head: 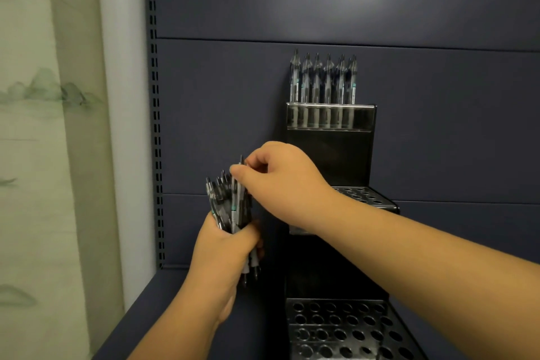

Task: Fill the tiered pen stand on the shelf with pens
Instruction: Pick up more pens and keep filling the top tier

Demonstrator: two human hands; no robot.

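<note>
A black tiered pen stand [330, 152] stands on the dark shelf against the back panel. Its top tier holds a row of several clear pens [323, 82], tips up. The middle tier [365, 196] and the bottom tier [344, 327] show bare holes. My left hand [225, 248] is left of the stand and grips a bundle of pens [230, 204] upright. My right hand [280, 181] reaches across in front of the stand and pinches one pen at the top of the bundle between thumb and fingers.
The shelf's blue-grey back panel [321, 9] has a slotted upright [156, 126] along its left edge. A pale curtain with a green print [43, 126] hangs to the left. The shelf board [146, 316] extends left of the stand.
</note>
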